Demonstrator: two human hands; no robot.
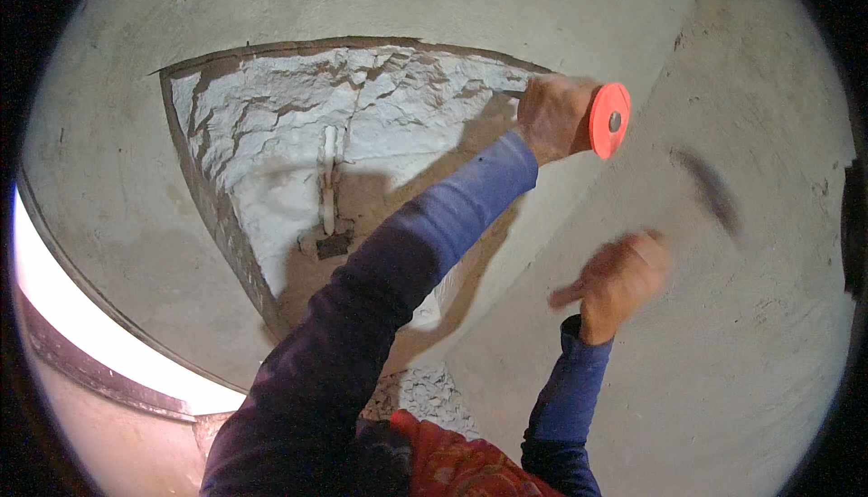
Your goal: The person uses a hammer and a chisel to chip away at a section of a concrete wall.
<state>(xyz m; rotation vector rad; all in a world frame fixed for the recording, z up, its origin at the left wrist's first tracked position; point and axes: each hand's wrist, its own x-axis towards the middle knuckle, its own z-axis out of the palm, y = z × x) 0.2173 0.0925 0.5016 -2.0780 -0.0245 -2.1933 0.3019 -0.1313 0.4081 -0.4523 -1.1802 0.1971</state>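
Observation:
My left hand (555, 117) grips a cold chisel by its handle, just below a round red hand guard (605, 120) with the metal striking end at its centre. The chisel's dark blade (508, 94) points left, at the upper right edge of a chipped white recess (407, 114) in the wall; its tip is hard to make out. Lower right, my right hand (620, 280) is closed around the wooden handle (564, 295) of a hammer. The hammer's dark head (711, 192) is blurred by motion and stands apart from the chisel.
Grey plaster (746, 334) surrounds the recess, and a wall corner runs along its right side. A short pipe or conduit (329, 178) leads down to a dark box-like hole (333, 246) inside it. A bright opening (102, 320) lies lower left. Rubble (434, 395) shows below my arms.

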